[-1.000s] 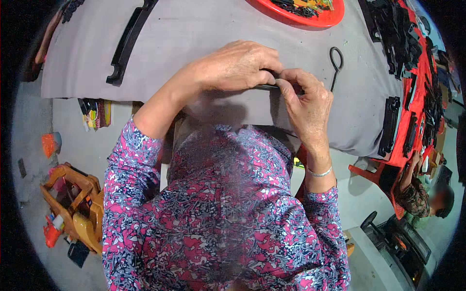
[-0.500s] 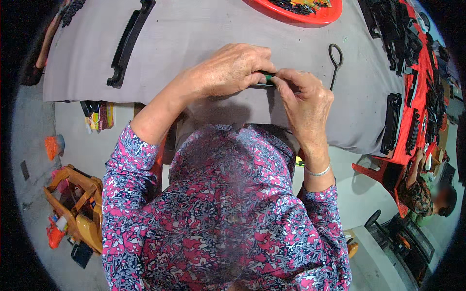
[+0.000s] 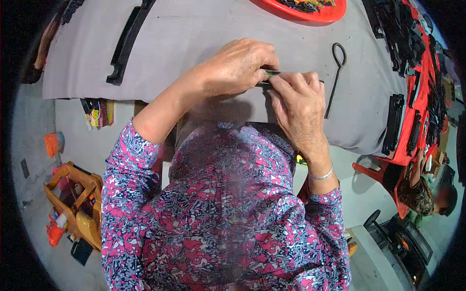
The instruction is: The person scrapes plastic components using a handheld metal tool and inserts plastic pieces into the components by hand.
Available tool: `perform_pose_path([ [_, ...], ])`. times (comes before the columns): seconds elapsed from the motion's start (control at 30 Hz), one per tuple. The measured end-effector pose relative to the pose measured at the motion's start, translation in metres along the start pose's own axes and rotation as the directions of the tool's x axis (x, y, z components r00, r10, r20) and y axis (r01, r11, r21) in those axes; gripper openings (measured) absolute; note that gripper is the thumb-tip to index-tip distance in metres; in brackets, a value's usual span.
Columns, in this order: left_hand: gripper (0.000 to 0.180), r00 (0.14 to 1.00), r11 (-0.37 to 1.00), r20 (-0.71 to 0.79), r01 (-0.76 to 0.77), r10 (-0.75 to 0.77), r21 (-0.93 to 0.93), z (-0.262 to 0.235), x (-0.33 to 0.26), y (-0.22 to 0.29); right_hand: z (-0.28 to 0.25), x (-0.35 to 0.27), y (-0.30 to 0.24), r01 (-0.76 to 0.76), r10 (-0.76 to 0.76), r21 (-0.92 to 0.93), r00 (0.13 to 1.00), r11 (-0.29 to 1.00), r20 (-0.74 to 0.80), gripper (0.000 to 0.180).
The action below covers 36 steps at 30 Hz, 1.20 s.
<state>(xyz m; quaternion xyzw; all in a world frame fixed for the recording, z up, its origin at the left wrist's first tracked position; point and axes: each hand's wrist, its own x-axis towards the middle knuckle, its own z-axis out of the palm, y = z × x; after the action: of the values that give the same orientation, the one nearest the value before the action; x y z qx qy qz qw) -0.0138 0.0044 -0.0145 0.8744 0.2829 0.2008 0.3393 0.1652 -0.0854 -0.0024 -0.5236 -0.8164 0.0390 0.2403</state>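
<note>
Where the grey cloth covered it, the table ran across the far half of the view, its near edge curving above a pale floor. Catalogued by size:

- Person's patterned sleeves and front, pink and dark blue, filled the near middle.
- Red moulded rack, far right edge, carried rows of black plastic parts, seemingly stock kept within reach.
- Orange toy vehicle stood on the floor, near left.
- Red tray, far centre-right, held small dark pieces, mostly cut off by the frame.
- Long black plastic strip lay on the cloth, far left, well apart from the hands.
- Black slotted part lay at the right end of the cloth.
- Left hand, knuckles up, curled over the left end of the work, fingers pressed together, probably to steady it.
- Right hand, silver bangle at the wrist, met the left at the centre; its fingers pinched the same piece from the right.
- Metal hook tool, looped at the far end, lay just right of the right hand, untouched.
- Slim dark piece with a green edge was held between both hands, just above the cloth, largely hidden by them.
</note>
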Motion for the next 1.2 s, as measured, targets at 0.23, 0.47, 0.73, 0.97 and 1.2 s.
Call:
perform_pose_path([
  [0.23,0.027,1.0,1.0,0.017,-0.011,0.01,0.005,-0.003,-0.007,-0.002,0.006,-0.002,-0.002,-0.02,0.019,-0.074,0.999,0.997,-0.026,0.023],
  [0.47,0.041,0.995,0.995,-0.077,0.056,-0.062,-0.082,-0.015,-0.033,0.003,0.002,0.009,-0.006,0.065,-0.066,-0.084,0.998,0.994,-0.013,0.023],
  [0.73,0.045,0.98,0.998,-0.197,-0.042,0.031,-0.052,0.001,-0.039,0.002,0.006,0.015,-0.007,0.095,-0.089,-0.049,0.99,0.994,0.113,0.011],
  [0.97,0.042,0.969,0.998,-0.239,-0.06,0.056,-0.009,0.006,-0.037,0.004,0.001,0.01,0.001,0.066,-0.072,0.077,0.995,0.995,0.069,0.014],
  [1.2,0.039,0.989,0.999,-0.143,-0.041,0.045,0.031,-0.003,-0.037,0.005,-0.04,0.003,0.064,-0.365,0.431,0.277,0.872,0.889,-0.233,0.012],
])
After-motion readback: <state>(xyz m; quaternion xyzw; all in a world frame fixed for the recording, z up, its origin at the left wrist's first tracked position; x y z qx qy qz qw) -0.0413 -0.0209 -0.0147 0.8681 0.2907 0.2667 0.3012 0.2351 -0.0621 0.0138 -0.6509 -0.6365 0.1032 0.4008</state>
